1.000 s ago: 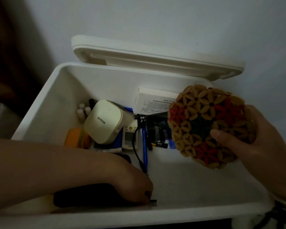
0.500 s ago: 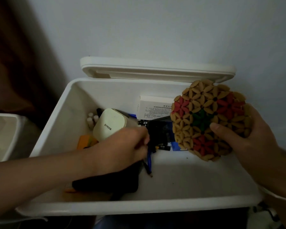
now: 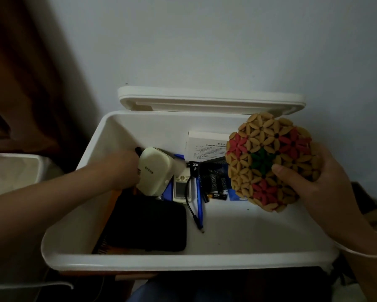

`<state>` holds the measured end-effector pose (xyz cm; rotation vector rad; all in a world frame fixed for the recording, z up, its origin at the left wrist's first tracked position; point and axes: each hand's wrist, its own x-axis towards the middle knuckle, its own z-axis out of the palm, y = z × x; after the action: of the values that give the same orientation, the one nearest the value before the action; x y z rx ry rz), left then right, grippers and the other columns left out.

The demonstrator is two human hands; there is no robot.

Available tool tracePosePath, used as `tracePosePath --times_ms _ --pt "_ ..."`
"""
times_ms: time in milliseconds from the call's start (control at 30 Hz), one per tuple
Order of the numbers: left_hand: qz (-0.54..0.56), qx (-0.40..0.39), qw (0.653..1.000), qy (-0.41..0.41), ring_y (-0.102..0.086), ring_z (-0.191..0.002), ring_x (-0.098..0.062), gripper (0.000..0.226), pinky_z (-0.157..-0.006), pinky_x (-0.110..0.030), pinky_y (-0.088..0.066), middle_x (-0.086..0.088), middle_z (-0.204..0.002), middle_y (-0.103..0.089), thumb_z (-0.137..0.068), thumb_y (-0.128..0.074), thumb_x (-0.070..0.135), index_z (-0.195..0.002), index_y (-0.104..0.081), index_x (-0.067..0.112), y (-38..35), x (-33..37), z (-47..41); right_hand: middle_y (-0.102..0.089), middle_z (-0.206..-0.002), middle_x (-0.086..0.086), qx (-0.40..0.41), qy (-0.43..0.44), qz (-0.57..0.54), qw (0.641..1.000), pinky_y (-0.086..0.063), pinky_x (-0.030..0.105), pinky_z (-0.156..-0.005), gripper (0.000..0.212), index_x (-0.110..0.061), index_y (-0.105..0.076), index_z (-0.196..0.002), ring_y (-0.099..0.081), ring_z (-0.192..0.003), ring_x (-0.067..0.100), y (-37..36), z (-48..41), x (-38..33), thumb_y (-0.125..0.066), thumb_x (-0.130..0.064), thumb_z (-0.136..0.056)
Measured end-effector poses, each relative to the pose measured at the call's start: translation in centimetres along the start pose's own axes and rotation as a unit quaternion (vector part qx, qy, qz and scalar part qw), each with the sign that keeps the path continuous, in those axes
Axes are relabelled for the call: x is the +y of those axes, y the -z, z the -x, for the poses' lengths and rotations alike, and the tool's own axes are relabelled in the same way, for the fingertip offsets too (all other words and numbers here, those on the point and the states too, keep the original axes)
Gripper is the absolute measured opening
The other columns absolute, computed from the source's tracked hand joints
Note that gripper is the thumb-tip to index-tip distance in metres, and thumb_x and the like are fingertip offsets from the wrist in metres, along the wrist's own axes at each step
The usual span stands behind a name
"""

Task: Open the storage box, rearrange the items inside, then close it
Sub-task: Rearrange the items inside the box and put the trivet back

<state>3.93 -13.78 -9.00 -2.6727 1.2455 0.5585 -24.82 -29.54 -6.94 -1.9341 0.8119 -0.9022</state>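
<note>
On the right, above the open storage box [image 3: 183, 260], held tilted in the right hand [image 3: 314, 188]: a round beaded mat [image 3: 268, 162] of seed-shaped oval beads, mostly tan, with red flower clusters and a green centre. Gripped with the thumb laid across the face and the fingers curled behind the rim. Around that wrist, a thin pale bangle [image 3: 357, 249].

Smooth white plastic for the box, with its lid [image 3: 209, 101] propped upright along the far edge by the wall. At the near left inside, lying flat, a soft matte black pouch [image 3: 148, 225] with rounded corners. Just beyond it, a glossy cream device [image 3: 156, 173], rounded-square and tilted. Pressed against its left side, the left hand [image 3: 124, 168]. Fingers hidden behind the casing, so no telling whether clamped on it or merely touching. In the middle, a blue pen [image 3: 199, 205] beside a thin black cable [image 3: 193, 212], and a black battery [image 3: 217, 196]. Against the far wall, a white printed carton [image 3: 207, 147].

Compared with half a second ago: left hand gone from the middle, near the pen, to the far left by the cream device. Mat held up on the right as before.
</note>
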Motion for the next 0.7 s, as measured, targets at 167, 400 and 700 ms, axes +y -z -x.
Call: tracePosePath --times_ms 167,400,700 --pt "-0.131 0.153 0.976 -0.077 -0.062 -0.097 -0.022 0.025 -0.072 -0.029 -0.040 -0.004 -0.111 -0.057 -0.090 -0.051 0.022 -0.114 -0.051 0.016 -1.8 3.2 1.3 -0.064 -0.090 -0.024 0.002 -0.001 0.004 1.000 -0.045 0.000 -0.059 0.037 -0.043 -0.054 -0.097 -0.060 -0.084 -0.016 -0.1 0.1 -0.1 -0.074 -0.022 -0.074" --pt "-0.211 0.024 0.818 -0.534 -0.018 -0.143 -0.022 0.054 -0.111 -0.043 -0.018 0.000 -0.154 -0.026 -0.097 -0.041 0.047 -0.145 -0.032 0.024 -6.7 8.9 1.3 -0.065 -0.092 -0.030 -0.011 -0.028 -0.010 0.999 -0.048 0.004 -0.062 0.040 -0.043 -0.055 -0.099 -0.062 -0.087 -0.011 -0.1 0.0 -0.1 -0.074 -0.022 -0.072" --pt "-0.317 -0.030 0.818 -0.480 -0.026 -0.141 -0.024 0.046 -0.114 -0.052 -0.004 -0.004 -0.143 -0.044 -0.100 -0.032 0.044 -0.136 -0.046 0.018 -6.9 5.6 -1.4 -0.073 -0.095 -0.010 -0.347 -0.296 0.066 0.887 -0.054 0.031 -0.077 0.044 -0.034 -0.064 -0.103 -0.070 -0.085 0.009 0.5 -2.7 -2.8 -0.078 -0.030 -0.061"
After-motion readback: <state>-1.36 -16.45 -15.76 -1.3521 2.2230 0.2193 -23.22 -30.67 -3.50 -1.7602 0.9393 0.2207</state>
